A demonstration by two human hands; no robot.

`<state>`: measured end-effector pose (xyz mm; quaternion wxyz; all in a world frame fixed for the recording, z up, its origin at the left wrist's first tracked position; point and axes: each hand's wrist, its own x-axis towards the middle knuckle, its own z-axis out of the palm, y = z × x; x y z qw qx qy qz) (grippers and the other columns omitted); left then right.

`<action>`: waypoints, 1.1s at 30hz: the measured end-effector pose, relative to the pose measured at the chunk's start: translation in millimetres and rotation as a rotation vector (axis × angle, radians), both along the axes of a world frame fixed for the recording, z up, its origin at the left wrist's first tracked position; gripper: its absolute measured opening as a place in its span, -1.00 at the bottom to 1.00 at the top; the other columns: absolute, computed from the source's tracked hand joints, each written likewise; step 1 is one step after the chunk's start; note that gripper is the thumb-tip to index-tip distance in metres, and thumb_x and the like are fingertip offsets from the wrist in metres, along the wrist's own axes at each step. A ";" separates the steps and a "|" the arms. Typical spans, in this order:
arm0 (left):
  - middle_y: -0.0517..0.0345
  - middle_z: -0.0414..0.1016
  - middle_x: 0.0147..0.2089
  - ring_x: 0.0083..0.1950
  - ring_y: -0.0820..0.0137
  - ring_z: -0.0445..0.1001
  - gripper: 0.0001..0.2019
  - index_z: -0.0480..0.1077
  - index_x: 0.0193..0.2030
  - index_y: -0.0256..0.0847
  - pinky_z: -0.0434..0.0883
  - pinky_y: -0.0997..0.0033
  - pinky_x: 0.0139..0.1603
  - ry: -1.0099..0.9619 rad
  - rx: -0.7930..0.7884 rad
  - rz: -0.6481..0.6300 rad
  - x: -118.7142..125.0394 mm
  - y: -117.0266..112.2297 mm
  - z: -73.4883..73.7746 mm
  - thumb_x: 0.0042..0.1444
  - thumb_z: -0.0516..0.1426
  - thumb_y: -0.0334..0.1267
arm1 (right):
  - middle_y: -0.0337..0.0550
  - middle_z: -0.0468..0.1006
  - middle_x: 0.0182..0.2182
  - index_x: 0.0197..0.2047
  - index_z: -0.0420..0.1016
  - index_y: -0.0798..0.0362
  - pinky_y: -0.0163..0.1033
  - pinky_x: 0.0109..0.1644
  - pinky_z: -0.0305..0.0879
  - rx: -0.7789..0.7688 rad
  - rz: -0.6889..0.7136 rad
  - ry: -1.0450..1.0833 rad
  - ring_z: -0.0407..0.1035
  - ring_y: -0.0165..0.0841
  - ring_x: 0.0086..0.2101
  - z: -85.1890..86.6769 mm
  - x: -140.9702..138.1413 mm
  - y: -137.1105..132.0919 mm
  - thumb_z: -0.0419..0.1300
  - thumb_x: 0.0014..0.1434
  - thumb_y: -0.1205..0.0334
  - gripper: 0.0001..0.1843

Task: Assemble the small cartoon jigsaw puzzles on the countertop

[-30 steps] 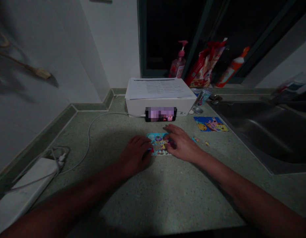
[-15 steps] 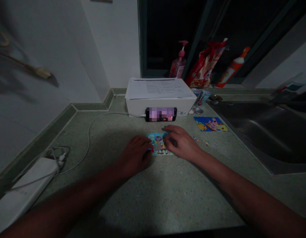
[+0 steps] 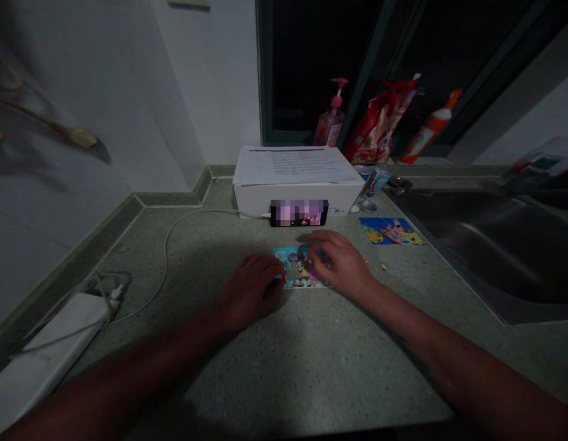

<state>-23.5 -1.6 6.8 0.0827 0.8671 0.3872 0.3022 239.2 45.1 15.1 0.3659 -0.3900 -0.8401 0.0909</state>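
A colourful cartoon jigsaw puzzle (image 3: 293, 267) lies flat on the counter in front of me. My left hand (image 3: 253, 283) rests on its left edge, fingers stretched out and lying flat. Over the right part of the puzzle is my right hand (image 3: 341, 260), its thumb and index finger brought together in a pinch. Whatever sits between those fingertips is too small and dark to make out. A loose puzzle piece (image 3: 385, 267) lies on the counter to the right of that hand. Farther right is a blue picture card (image 3: 391, 231) with cartoon figures.
A phone (image 3: 299, 213) leans against a white box (image 3: 251, 197), with a cable (image 3: 165, 248) running left to a power strip (image 3: 58, 349). The sink (image 3: 490, 245) is at the right. Behind stand a pump bottle (image 3: 330, 125), a red bag (image 3: 380, 125) and an orange bottle (image 3: 426, 131).
My right hand has lifted slightly and its fingers have drawn back, showing more of the puzzle's right side, with a pink area. The left hand stays in place.
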 end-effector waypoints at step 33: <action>0.06 0.71 -0.09 -0.16 0.25 0.68 -0.81 0.53 0.09 -0.13 0.66 0.21 -0.19 -0.066 0.297 -0.088 -3.3 -0.3 0.5 0.42 0.21 -0.43 | -0.06 0.70 -0.13 -0.13 0.57 -0.10 0.08 0.06 0.56 -0.095 -0.012 0.093 0.61 -0.13 -0.06 -3.9 10.2 -21.4 0.19 0.40 0.29 -0.86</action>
